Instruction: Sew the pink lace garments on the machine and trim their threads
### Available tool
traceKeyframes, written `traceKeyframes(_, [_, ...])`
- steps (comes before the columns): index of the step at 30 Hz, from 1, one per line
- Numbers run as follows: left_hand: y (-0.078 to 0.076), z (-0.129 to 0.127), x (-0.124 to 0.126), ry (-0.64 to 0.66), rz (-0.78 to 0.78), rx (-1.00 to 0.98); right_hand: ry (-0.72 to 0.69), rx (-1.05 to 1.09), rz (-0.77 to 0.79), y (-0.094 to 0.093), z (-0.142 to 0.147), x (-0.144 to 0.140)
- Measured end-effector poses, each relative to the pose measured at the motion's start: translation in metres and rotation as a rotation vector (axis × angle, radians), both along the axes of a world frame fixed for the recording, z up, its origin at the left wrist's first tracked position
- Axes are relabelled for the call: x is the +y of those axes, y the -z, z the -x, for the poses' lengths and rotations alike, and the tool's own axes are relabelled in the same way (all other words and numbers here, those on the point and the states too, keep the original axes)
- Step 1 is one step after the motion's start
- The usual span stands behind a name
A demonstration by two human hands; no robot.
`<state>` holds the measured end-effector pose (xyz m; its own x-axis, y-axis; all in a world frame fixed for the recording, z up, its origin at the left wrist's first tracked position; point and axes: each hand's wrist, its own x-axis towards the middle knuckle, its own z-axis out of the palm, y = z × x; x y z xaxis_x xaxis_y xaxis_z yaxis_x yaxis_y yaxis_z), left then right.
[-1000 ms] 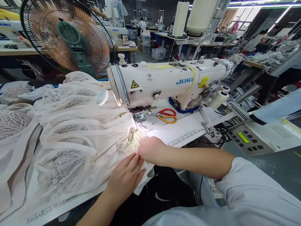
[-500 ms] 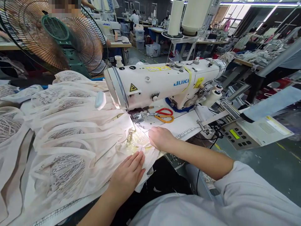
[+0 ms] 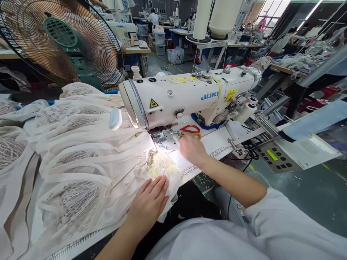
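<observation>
My left hand (image 3: 150, 200) lies flat, palm down, on the near edge of a pale garment (image 3: 114, 166), fingers stretched out. A brightly lit patch of shiny, clear-yellowish material (image 3: 159, 163) sits just beyond its fingertips. My right hand (image 3: 192, 148), smeared by motion, is over the machine bed beside a pair of scissors (image 3: 191, 128) with one red and one orange handle loop. It partly covers the orange loop; whether it touches or holds anything is not clear. The needle area of the white sewing machine (image 3: 173, 95) is left of the scissors.
Several pale lace garments (image 3: 78, 196) cover the table on the left. A light blue and white block (image 3: 115, 119) rests near the machine head. Behind stands a large fan (image 3: 61, 32). Thread cones (image 3: 202, 21) rise behind the machine; a control box (image 3: 279, 155) is at right.
My right hand has left the garment's edge and moved right and away from me, to the scissors. The ruler marks it covered now show. My left hand has stayed almost in place.
</observation>
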<state>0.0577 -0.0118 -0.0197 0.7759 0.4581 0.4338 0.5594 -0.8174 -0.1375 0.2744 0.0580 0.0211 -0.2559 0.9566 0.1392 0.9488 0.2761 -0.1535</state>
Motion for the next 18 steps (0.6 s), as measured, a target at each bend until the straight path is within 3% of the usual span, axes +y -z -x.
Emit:
traceKeyframes(4, [0.001, 0.0, 0.002, 0.006, 0.012, -0.016, 0.401, 0.015, -0.187, -0.024, -0.056, -0.027])
traceKeyframes(5, [0.002, 0.0, 0.002, 0.006, 0.015, -0.028, 0.435, 0.032, -0.198, -0.03, -0.068, -0.042])
traceKeyframes(8, [0.003, 0.001, 0.003, 0.018, 0.025, -0.043, 0.161, 0.04, 0.15, -0.041, -0.09, -0.083])
traceKeyframes(10, [0.003, 0.001, 0.002, 0.034, 0.021, -0.032, 0.098, 0.08, 0.272, -0.04, -0.091, -0.095])
traceKeyframes(12, [0.004, 0.002, 0.001, 0.028, 0.021, -0.026, 0.101, 0.192, 0.235, -0.032, -0.085, -0.09])
traceKeyframes(15, [0.004, 0.003, -0.001, -0.038, 0.016, -0.06, 0.141, 0.323, 0.133, -0.012, -0.073, -0.057])
traceKeyframes(18, [0.003, 0.002, -0.005, -0.165, -0.04, -0.098, 0.288, 0.305, 0.061, 0.006, -0.074, -0.019])
